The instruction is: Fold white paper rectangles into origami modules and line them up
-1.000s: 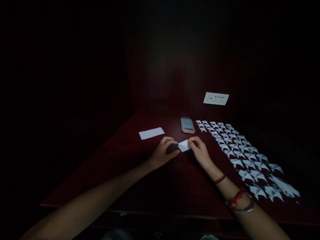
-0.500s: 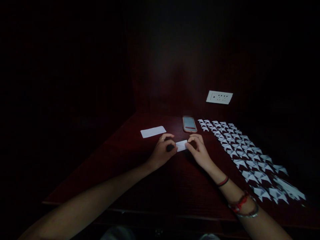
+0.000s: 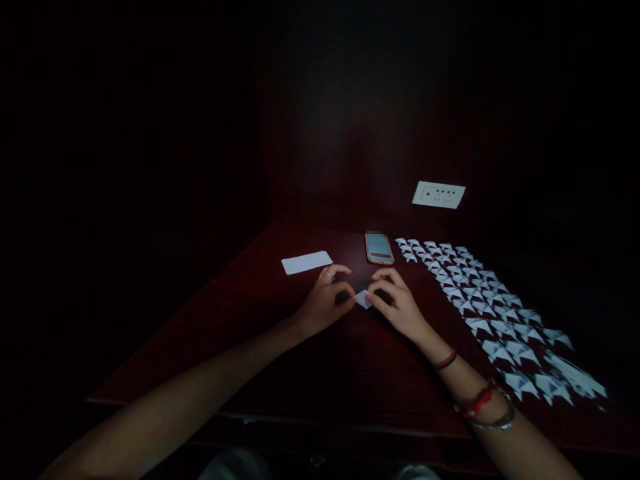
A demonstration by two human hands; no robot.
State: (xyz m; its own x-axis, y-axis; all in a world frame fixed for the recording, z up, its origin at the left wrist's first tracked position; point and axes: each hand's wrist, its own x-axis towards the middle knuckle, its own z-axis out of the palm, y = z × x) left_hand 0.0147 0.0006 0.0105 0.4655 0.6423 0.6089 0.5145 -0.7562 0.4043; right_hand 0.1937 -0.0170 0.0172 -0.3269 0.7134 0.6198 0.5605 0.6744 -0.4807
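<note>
Between my two hands is a small folded piece of white paper [image 3: 363,299], roughly diamond-shaped in what shows of it. My left hand [image 3: 327,302] pinches its left corner between thumb and index finger, and a ring sits on one finger. At the right corner, my right hand [image 3: 397,303] grips the paper with thumb and index finger, the other fingers curled above. Both hands are held just over the dark red table [image 3: 300,373]. The fingertips cover the paper's ends.
A stack of white paper strips [image 3: 307,263] lies beyond my left hand. Behind my right hand rests a phone [image 3: 379,247]. Rows of folded white paper figures [image 3: 483,307] cover the table's right side, with more strips [image 3: 575,375] near the front. A wall socket [image 3: 439,195] is at the back.
The paper between my hands has gone from a flat rectangle to a smaller, pointed shape. My hands have drawn slightly closer together.
</note>
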